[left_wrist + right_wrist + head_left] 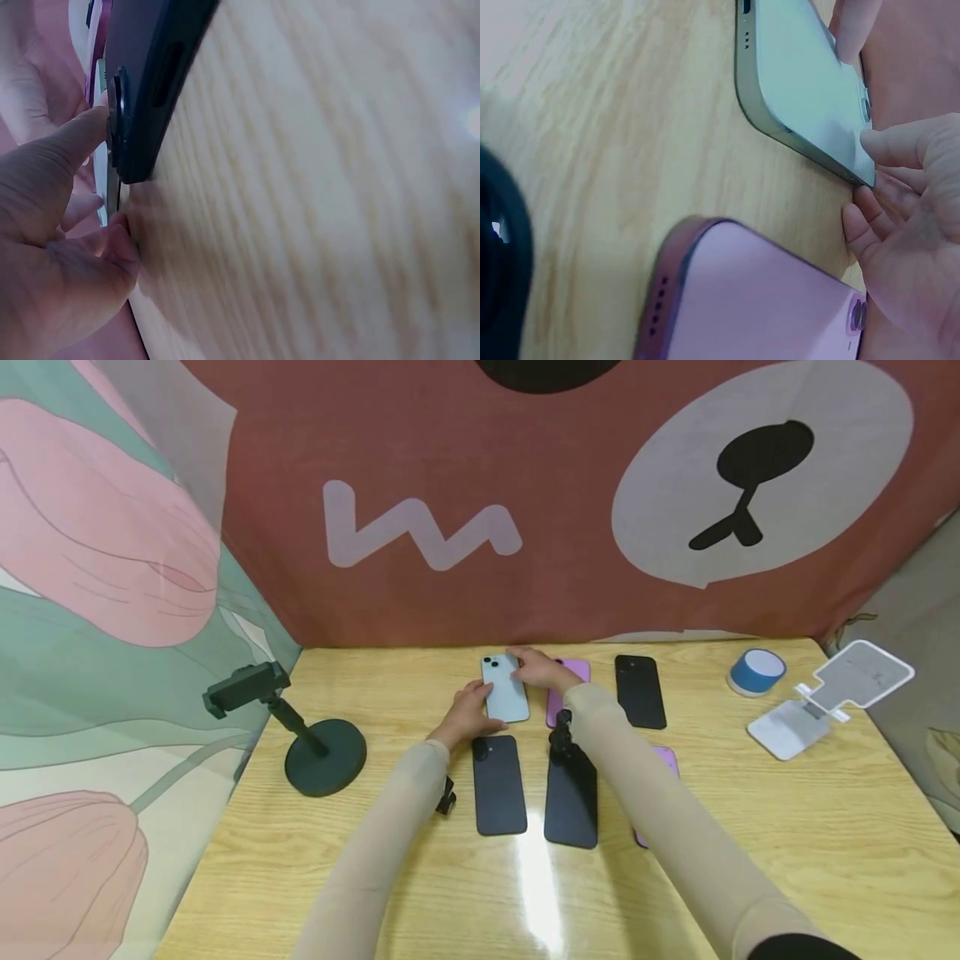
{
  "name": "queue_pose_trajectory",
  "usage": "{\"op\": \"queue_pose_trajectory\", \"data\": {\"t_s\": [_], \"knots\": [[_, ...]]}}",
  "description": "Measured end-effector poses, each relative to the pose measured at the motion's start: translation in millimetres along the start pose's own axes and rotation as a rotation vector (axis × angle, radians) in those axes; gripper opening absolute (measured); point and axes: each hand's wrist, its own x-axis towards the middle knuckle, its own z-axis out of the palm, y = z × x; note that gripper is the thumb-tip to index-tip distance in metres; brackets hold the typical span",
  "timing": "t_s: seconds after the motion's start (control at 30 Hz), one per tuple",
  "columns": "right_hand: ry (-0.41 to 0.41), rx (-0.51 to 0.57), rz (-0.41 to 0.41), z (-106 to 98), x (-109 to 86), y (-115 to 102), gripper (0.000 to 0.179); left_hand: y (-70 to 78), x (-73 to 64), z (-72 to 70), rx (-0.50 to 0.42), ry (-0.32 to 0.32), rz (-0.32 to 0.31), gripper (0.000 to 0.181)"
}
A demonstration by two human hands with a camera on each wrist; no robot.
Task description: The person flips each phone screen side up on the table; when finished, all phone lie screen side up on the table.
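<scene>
Jointly pinched: pale blue phone (pixel 508 697)

Its left edge is gripped by the left hand (pixel 467 714), its upper right edge by the right hand (pixel 540 667). Between them, toward the tabletop (pixel 750 843)'s far side, its long axis is aligned near to far, camera end away.

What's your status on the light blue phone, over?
Left hand, right hand both on light blue phone. Phone camera side up. Purple phone close on its right.
</scene>
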Motion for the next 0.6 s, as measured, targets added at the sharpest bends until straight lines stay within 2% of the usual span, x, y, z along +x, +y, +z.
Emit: {"op": "queue_pose_trajectory", "data": {"t_s": [0.2, 0.47, 0.6], "knots": [[0.018, 0.012, 0.008, -1.0, 1.6, -4.0, 0.057, -4.6, 0.6, 1.6, -0.01, 0.03, 0.032, 0.083], [0.061, 0.07, 0.03, -3.0, -3.0, -5.9, 0.051, -6.5, 0.8, 3.1, 0.003, 0.031, 0.074, 0.079], [0.084, 0.105, 0.038, -3.2, -1.7, -5.7, 0.049, -9.8, 0.0, 1.9, -0.023, 0.041, 0.099, 0.078]]}}
